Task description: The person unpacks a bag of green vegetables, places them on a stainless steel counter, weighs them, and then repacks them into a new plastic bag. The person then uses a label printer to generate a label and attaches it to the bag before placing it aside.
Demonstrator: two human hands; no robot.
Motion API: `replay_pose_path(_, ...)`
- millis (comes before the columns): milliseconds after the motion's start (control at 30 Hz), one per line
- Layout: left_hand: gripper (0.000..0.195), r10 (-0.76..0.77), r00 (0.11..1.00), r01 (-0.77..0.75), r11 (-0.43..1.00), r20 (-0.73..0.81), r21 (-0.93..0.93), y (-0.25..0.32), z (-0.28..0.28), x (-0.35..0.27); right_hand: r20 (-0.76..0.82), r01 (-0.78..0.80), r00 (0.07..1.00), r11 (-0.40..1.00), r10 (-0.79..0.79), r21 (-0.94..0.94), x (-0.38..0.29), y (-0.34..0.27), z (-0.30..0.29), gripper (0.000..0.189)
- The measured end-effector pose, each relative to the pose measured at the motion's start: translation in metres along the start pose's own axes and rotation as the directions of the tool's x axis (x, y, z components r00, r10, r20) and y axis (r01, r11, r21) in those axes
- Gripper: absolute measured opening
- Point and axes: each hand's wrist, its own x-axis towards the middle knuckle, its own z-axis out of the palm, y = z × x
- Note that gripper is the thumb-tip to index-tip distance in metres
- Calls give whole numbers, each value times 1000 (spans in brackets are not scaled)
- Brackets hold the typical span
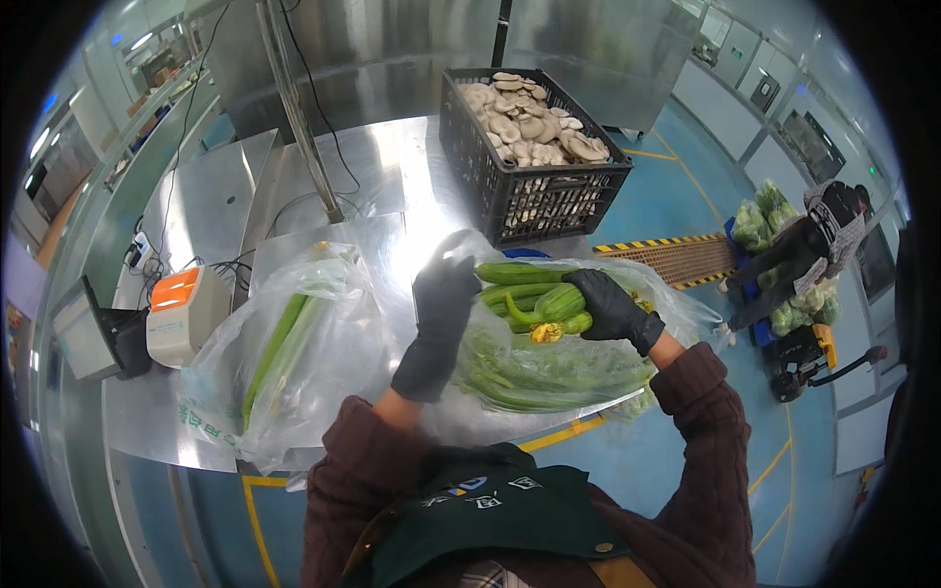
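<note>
My left hand, in a black glove, is at the left edge of a large clear plastic bag; whether it grips the film cannot be told. Green zucchini, one with a yellow blossom, lie in the bag's mouth. My right hand, also black-gloved, rests its curled fingers on a zucchini at the right; a firm grip cannot be made out. More zucchini show through the film below. Left of my hands, a second clear bag holds a long green vegetable on the steel table.
A black crate of oyster mushrooms stands behind the bag. A label printer, a display and cables are at the left. A steel post rises from the table. At the right, a person stands beside a loaded pallet truck.
</note>
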Motion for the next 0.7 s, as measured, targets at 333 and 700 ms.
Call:
replay_pose_path(333,64,-530,818,445,829,222,339,2,-78,-113,-512,112,781,727,357,677,-15,-21,-186,82)
replay_pose_path(700,83,517,487,481,515,-704,710,80,-244,-197,-831,678,547,634,-98,372,102,-99,-237,50)
